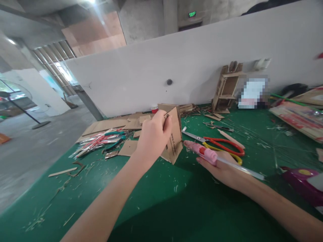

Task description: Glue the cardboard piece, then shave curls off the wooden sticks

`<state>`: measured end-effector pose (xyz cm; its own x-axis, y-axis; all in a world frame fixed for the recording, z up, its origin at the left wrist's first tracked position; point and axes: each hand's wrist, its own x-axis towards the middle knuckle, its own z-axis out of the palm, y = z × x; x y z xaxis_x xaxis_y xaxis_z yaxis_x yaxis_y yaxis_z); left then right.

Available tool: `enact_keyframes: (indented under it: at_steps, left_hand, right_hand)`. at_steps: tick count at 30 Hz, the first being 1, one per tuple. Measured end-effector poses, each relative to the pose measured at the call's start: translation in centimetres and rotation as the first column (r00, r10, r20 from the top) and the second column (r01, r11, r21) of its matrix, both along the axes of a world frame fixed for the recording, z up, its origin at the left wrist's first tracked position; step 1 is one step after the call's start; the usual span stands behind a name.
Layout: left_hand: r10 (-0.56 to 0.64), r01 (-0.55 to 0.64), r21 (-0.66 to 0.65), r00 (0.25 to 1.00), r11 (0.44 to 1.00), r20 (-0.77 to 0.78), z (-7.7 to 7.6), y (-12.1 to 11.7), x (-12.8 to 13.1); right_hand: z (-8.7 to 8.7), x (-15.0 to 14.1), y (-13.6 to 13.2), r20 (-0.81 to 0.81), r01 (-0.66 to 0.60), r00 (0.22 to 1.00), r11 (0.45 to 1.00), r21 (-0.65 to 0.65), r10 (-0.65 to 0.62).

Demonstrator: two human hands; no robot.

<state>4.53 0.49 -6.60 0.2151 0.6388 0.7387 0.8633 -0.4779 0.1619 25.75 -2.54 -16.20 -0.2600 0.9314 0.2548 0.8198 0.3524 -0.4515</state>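
My left hand (155,134) is closed on a folded piece of cardboard (175,137) with dark print, holding it up over the green table. In my right hand (222,166) is a pink hot glue gun (202,151), with a clear glue stick (249,173) sticking out of its back. The gun's nozzle points left at the cardboard's lower right edge, touching it or very close. Right behind the gun lie scissors (224,145) with red and yellow handles. The fingers of my right hand are partly hidden by the gun.
Cardboard sheets (108,126), teal-handled pliers (114,139) and plastic-wrapped sticks (93,143) lie on the left. A small cardboard shelf (225,89) stands against the white partition (141,74). At the right are a purple device (301,181) and stacked packages (300,117). Scraps litter the green table (156,205).
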Motion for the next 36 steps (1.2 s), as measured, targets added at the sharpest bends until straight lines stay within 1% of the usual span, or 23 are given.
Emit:
enact_keyframes:
  at_steps: [3, 6, 9, 11, 16, 18, 20, 23, 25, 29, 33, 34, 36]
  left_hand:
    - [0.000, 0.000, 0.006, 1.000, 1.000, 0.004, 0.0, 0.0, 0.0]
    - [0.011, -0.011, 0.015, 1.000, 1.000, 0.000, 0.0, 0.0, 0.0]
    - [0.015, -0.015, 0.014, 1.000, 1.000, -0.004, 0.1, 0.0, 0.1]
    - [0.010, -0.010, 0.011, 1.000, 1.000, -0.003, 0.1, 0.0, 0.0]
    - [-0.004, 0.004, -0.003, 1.000, 1.000, -0.002, 0.1, 0.1, 0.0]
    - [-0.001, 0.001, 0.002, 1.000, 1.000, -0.006, 0.1, 0.1, -0.1]
    - [0.003, -0.003, 0.008, 1.000, 1.000, -0.010, 0.0, 0.2, -0.1]
    - [0.014, -0.013, 0.019, 1.000, 1.000, -0.015, -0.1, 0.1, 0.0]
    - [0.020, -0.020, 0.024, 1.000, 1.000, -0.017, -0.1, 0.1, 0.0]
    - [0.007, -0.007, 0.024, 1.000, 1.000, -0.014, 0.0, 0.1, 0.1]
    - [-0.001, 0.001, 0.019, 1.000, 1.000, -0.016, 0.0, 0.1, 0.0]
    - [0.002, -0.002, 0.018, 1.000, 1.000, -0.016, 0.0, 0.2, 0.0]
    - [0.005, -0.005, 0.013, 1.000, 1.000, -0.016, 0.0, 0.1, 0.0]
  right_hand:
    - [0.5, -0.2, 0.1, 0.004, -0.031, 1.000, 0.999, -0.033, 0.031]
    - [1.5, -0.2, 0.2, 0.001, -0.099, 0.995, 0.991, -0.086, 0.099]
    - [1.9, 0.0, 0.1, -0.033, -0.151, 0.988, 0.986, -0.071, 0.149]
    - [1.8, 0.1, 0.0, -0.042, -0.138, 0.990, 0.988, -0.070, 0.135]
    - [0.6, 0.1, -0.1, -0.007, -0.009, 1.000, 0.998, -0.064, 0.008]
    - [0.5, 0.0, 0.1, -0.006, 0.010, 1.000, 0.998, -0.060, -0.011]
    - [0.7, -0.1, 0.3, -0.021, -0.048, 0.999, 0.997, -0.063, 0.047]
    - [1.4, -0.1, 0.6, -0.036, -0.206, 0.978, 0.977, -0.061, 0.204]
    - [1.8, 0.0, 0.5, -0.036, -0.234, 0.972, 0.970, -0.063, 0.232]
    - [1.9, 0.1, -0.1, -0.024, -0.105, 0.994, 0.991, -0.080, 0.104]
    - [1.6, -0.2, -0.3, 0.000, 0.005, 1.000, 0.993, -0.117, -0.005]
    - [1.5, -0.2, -0.3, 0.003, 0.015, 1.000, 0.992, -0.123, -0.014]
    - [1.4, -0.1, 0.0, 0.008, -0.009, 1.000, 0.990, -0.140, 0.010]
